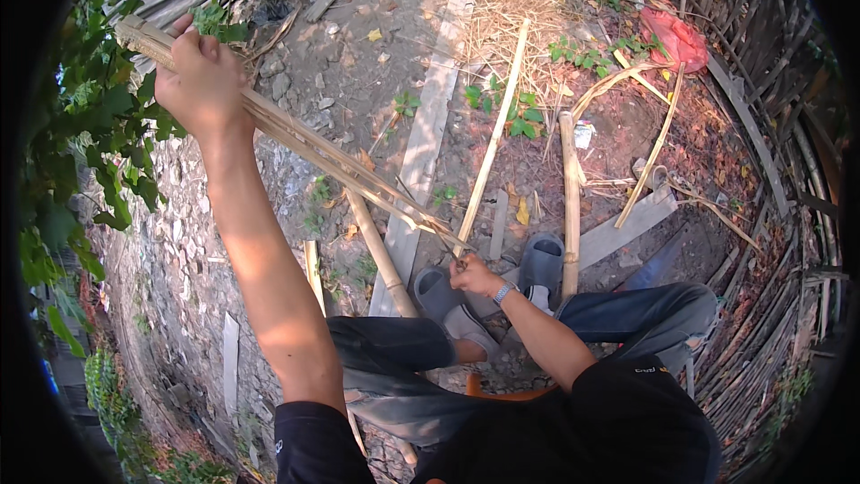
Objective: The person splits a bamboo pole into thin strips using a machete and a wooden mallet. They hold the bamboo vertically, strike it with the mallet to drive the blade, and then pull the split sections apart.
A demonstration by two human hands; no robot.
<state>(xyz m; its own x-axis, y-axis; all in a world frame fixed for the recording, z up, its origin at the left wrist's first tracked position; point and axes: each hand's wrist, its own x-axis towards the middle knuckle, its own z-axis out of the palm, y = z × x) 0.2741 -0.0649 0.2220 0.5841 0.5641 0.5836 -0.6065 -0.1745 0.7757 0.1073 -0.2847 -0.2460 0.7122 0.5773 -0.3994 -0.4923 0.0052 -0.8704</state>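
Up at the far left, your left hand (204, 81) is clenched in a full fist around a bundle of split bamboo strips (296, 139), fingers wrapped right over the top of it. Down by your knees, your right hand (475, 275), wristwatch (504, 291) showing, is closed on the near end of the same bundle, fingertips pinched in tight where the strips come together; whether it holds anything else there, you cannot tell. So the bundle runs slanting between your two hands, raised off the ground, pale tan, the strips lying side by side and fraying apart a little toward the lower end. Beneath it lie a grey plank (430, 125) and loose bamboo poles (570, 197), beside your grey slippers (541, 262).
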